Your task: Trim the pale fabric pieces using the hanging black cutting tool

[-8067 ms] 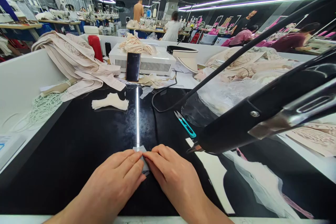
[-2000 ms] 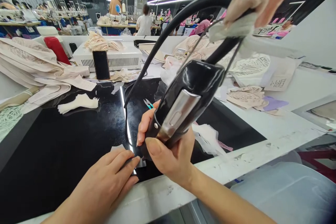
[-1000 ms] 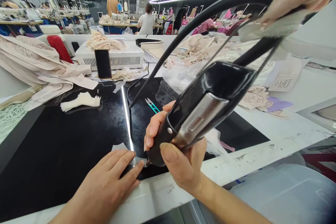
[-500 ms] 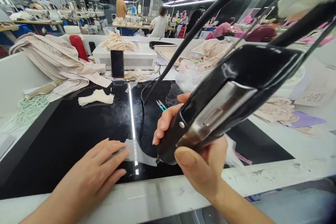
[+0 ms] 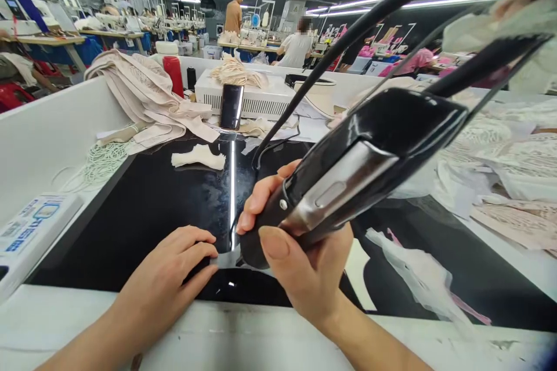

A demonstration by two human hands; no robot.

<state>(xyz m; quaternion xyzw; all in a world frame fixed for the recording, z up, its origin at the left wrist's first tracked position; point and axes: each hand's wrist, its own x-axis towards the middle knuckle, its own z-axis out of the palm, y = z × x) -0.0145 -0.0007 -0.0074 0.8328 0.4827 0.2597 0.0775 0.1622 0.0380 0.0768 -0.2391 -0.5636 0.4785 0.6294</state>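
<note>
My right hand [image 5: 304, 269] is wrapped round a black corded handheld tool [image 5: 383, 127] with a shiny metal lever along its side, the thumb against the lower end of the lever. The tool slants down to the left, its small tip close to a thin pale fabric strip [image 5: 227, 259] on the black glossy board [image 5: 143, 220]. At the strip's left end, the fingertips of my left hand [image 5: 161, 272] are drawn together on it. Beside my right wrist lies a cream cut piece [image 5: 359, 275], partly hidden by the hand.
Thick black cables [image 5: 322, 64] arch from the tool's top. Another cream piece [image 5: 199, 157] lies farther back. A phone [image 5: 232, 107] leans on a white vented box [image 5: 265, 105]. Beige fabric [image 5: 148, 98] is heaped at left, near a white box [image 5: 35, 232]. Sheer scraps [image 5: 418, 272] lie at right.
The view has turned left, so the background sits farther right. Tool and right hand appear farther left, nearer my left hand. My left fingertips are closer together on the strip.
</note>
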